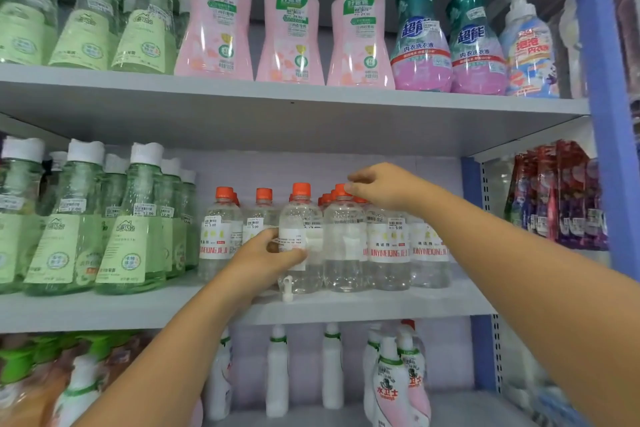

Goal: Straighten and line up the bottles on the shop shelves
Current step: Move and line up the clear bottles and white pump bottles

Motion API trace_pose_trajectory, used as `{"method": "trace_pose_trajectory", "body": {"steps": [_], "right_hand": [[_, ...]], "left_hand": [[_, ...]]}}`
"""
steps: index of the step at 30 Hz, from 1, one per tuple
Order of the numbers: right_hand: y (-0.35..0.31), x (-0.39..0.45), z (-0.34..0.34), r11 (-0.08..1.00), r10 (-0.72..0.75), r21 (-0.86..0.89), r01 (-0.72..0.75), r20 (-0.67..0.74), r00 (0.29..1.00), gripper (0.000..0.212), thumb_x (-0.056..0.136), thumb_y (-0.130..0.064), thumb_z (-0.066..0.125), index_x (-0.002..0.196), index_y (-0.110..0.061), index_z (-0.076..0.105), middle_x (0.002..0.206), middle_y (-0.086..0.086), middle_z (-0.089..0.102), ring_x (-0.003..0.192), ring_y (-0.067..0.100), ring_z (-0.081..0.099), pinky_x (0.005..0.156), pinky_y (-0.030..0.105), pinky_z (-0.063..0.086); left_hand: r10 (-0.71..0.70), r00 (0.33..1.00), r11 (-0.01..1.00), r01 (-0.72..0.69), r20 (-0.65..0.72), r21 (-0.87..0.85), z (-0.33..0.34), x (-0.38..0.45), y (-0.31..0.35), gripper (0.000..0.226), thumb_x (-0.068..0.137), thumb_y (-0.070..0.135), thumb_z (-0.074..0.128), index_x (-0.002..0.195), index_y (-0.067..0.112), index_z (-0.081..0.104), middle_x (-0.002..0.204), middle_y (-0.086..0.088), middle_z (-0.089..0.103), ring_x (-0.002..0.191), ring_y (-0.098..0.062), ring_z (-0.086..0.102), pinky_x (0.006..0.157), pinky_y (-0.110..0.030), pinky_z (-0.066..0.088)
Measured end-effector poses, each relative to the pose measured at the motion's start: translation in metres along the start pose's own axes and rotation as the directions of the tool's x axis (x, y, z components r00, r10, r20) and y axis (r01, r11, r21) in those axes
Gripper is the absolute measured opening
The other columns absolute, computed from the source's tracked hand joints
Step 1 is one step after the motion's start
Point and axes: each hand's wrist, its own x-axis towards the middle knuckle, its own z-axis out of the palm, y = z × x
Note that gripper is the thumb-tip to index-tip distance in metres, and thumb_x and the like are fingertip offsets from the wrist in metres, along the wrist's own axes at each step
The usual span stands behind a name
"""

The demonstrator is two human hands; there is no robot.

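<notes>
Several clear bottles with orange caps stand on the middle shelf. My left hand grips the body of a front clear bottle around its white label. My right hand pinches the orange cap of the neighbouring clear bottle from above. More bottles of the same kind stand to the left and right, some with their labels turned different ways.
Green bottles fill the middle shelf's left side. Pink bottles and teal-topped bottles line the top shelf. White bottles stand on the bottom shelf. A blue upright and hanging packets lie to the right.
</notes>
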Motion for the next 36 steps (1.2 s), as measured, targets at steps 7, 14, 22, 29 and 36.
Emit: {"method": "trace_pose_trajectory", "body": {"steps": [7, 14, 22, 29, 36], "right_hand": [[0.007, 0.014, 0.007, 0.996, 0.032, 0.081, -0.032, 0.0, 0.999, 0.038, 0.094, -0.051, 0.065, 0.109, -0.018, 0.076, 0.105, 0.006, 0.074, 0.101, 0.023, 0.066, 0.09, 0.038, 0.052], [0.004, 0.019, 0.007, 0.999, -0.01, 0.042, 0.009, 0.029, 1.0, 0.033, 0.095, -0.048, 0.065, 0.117, -0.025, 0.072, 0.11, -0.001, 0.073, 0.1, 0.019, 0.068, 0.098, 0.04, 0.052], [0.005, 0.021, 0.014, 0.996, 0.037, 0.078, -0.033, -0.044, 0.998, 0.032, 0.087, -0.058, 0.069, 0.098, -0.028, 0.071, 0.094, -0.008, 0.07, 0.091, 0.012, 0.063, 0.082, 0.034, 0.05], [0.004, 0.02, 0.014, 0.993, 0.034, 0.118, -0.029, -0.043, 0.999, 0.029, 0.092, -0.051, 0.068, 0.105, -0.024, 0.072, 0.096, -0.001, 0.073, 0.09, 0.017, 0.066, 0.074, 0.032, 0.049], [0.006, 0.021, 0.015, 0.991, 0.044, 0.125, -0.037, -0.049, 0.998, 0.034, 0.089, -0.057, 0.068, 0.105, -0.028, 0.074, 0.096, -0.005, 0.073, 0.092, 0.015, 0.066, 0.083, 0.034, 0.052]], "left_hand": [[0.044, 0.998, 0.995, -0.04, -0.043, 0.095, 0.001, -0.005, 0.004, 0.052, 0.08, 0.046, 0.082, 0.123, 0.031, 0.058, 0.107, 0.012, 0.07, 0.09, -0.007, 0.07, 0.067, -0.023, 0.053], [0.031, 0.997, 0.99, -0.021, -0.071, 0.139, 0.005, -0.005, 0.007, 0.039, 0.086, 0.044, 0.076, 0.119, 0.029, 0.06, 0.105, 0.014, 0.07, 0.092, -0.005, 0.067, 0.064, -0.02, 0.051], [0.017, 0.997, 0.995, -0.009, -0.072, 0.101, 0.003, -0.004, 0.006, 0.046, 0.082, 0.039, 0.082, 0.119, 0.029, 0.057, 0.106, 0.012, 0.068, 0.09, -0.005, 0.069, 0.062, -0.02, 0.051], [0.018, 0.999, 0.989, -0.012, -0.038, 0.148, 0.003, -0.004, 0.006, 0.046, 0.083, 0.045, 0.079, 0.122, 0.033, 0.06, 0.108, 0.014, 0.071, 0.093, -0.005, 0.068, 0.069, -0.024, 0.052], [0.02, 0.998, 0.987, -0.01, -0.063, 0.163, 0.004, -0.006, 0.007, 0.057, 0.077, 0.042, 0.085, 0.123, 0.028, 0.054, 0.108, 0.012, 0.068, 0.091, -0.004, 0.067, 0.065, -0.018, 0.049]]}}
